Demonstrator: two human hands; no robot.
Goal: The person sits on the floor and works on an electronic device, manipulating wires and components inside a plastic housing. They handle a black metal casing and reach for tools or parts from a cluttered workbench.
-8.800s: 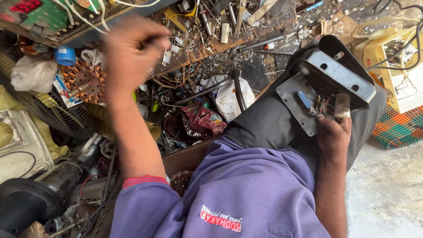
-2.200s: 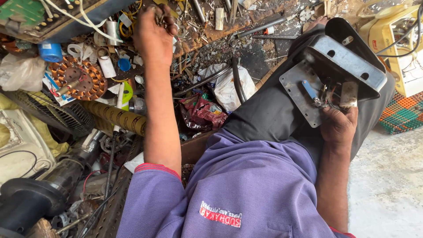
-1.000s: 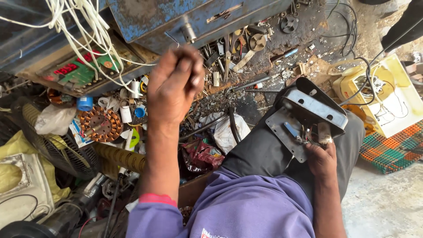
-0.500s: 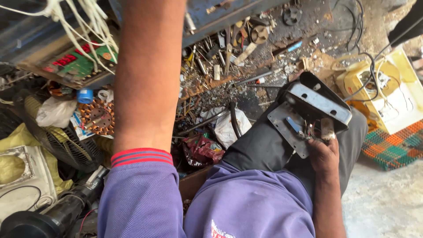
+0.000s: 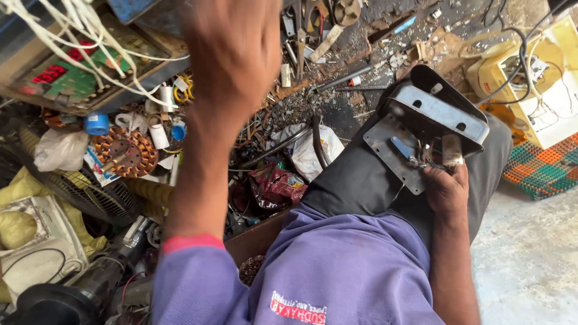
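— What does the piece look like from your feed?

— I see a grey metal bracket [image 5: 421, 129]: a flat plate with screw holes, a folded lip on top, a small blue part and thin red wires on its face. It rests tilted on the person's knee, under a dark curved cover.

— And the grips?

— The right hand [image 5: 447, 188] is clamped on the bracket's lower edge. The left hand [image 5: 232, 57] is raised close to the lens, blurred; I cannot tell its grip. Below it lies a copper-wound stator [image 5: 123, 151] on the cluttered floor.
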